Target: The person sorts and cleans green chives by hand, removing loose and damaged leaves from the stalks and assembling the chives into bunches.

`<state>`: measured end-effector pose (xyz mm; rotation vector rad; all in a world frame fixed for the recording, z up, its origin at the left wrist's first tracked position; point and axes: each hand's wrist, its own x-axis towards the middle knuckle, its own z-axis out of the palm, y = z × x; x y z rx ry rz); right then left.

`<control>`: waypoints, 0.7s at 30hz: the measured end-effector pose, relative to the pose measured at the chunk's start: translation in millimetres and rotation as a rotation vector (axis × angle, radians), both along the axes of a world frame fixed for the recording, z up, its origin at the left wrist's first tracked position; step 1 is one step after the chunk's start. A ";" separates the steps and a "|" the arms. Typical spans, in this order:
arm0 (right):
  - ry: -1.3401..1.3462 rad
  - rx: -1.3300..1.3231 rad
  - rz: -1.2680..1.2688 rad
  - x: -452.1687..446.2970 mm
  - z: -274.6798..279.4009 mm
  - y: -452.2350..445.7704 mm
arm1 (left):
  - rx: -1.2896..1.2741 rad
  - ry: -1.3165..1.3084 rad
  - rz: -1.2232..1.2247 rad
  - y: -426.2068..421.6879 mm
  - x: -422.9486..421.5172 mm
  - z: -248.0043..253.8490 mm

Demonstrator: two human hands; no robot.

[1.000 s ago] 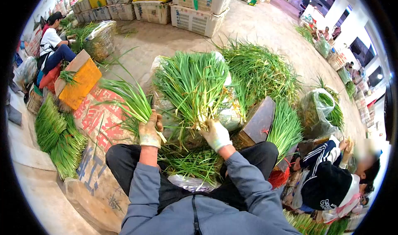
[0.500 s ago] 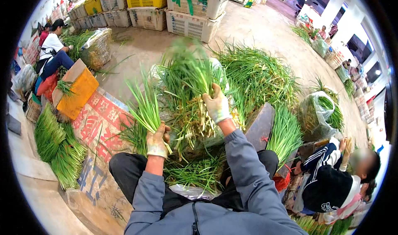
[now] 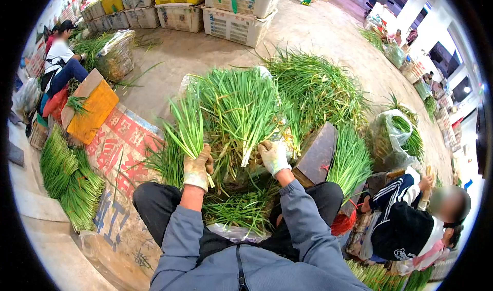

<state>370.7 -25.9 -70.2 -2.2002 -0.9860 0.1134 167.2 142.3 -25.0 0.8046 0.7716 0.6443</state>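
Note:
My left hand (image 3: pixel 197 169), in a pale work glove, is closed around the stems of a small bunch of green stalks (image 3: pixel 188 132), leaves pointing up and away. My right hand (image 3: pixel 273 156), gloved too, is at the white stem ends of the stalks (image 3: pixel 246 116) lying on the large heap in front of me. Its fingers are bent beside those ends; whether they grip any stalk is too small to tell. Loose leaves (image 3: pixel 239 207) lie between my knees, below both hands.
A second heap (image 3: pixel 318 88) lies behind to the right, near a dark board (image 3: pixel 317 155) and a plastic bag of greens (image 3: pixel 393 142). Bundles (image 3: pixel 72 183) lie at left by an orange board (image 3: pixel 95 114). Crates (image 3: pixel 236 26) stand behind. Co-workers sit at both sides.
My right hand has come down from above the heap, and the blurred bunch it held now lies on the heap. The left hand still holds its bunch, now nearer the heap.

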 end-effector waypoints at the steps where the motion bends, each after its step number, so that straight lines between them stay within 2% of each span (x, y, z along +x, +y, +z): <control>1: 0.000 -0.001 -0.004 3.7 -16.6 -4.9 | -0.001 0.000 -0.004 -3.1 -1.8 0.0; 2: 0.069 -0.061 -0.037 10.2 -35.2 -8.6 | -0.002 -0.002 -0.017 -5.1 -2.3 -0.5; 4: -0.190 -0.199 -0.079 10.3 -25.8 -11.8 | 0.004 -0.013 -0.025 -2.6 1.1 2.5; 5: -0.189 -0.200 -0.071 8.9 -23.5 -9.3 | -0.022 -0.015 -0.006 -2.0 1.0 2.3; 6: -0.040 -0.053 -0.091 5.6 -28.5 -10.3 | -0.052 -0.006 0.011 -4.5 -2.8 1.6; 9: -0.033 -0.021 -0.178 -15.5 14.8 -4.5 | -0.077 -0.015 0.044 -5.2 -5.7 1.2; 11: -0.272 -0.194 -0.021 -25.5 42.5 5.2 | -0.063 -0.022 0.047 -4.1 -8.6 -1.0; 12: -0.094 -0.224 -0.137 -31.7 50.7 15.6 | -0.043 -0.026 0.046 -4.5 -9.5 -1.6; 13: -0.114 -0.325 -0.151 -37.7 60.7 24.3 | -0.040 -0.028 0.043 -5.4 -9.4 -1.1; 15: -0.122 -0.462 -0.006 -30.9 54.6 42.6 | -0.056 -0.004 0.052 -6.8 -7.4 0.4; 21: -0.183 -0.396 0.042 -16.3 7.6 63.1 | -0.009 0.024 0.056 -4.0 -6.5 -1.5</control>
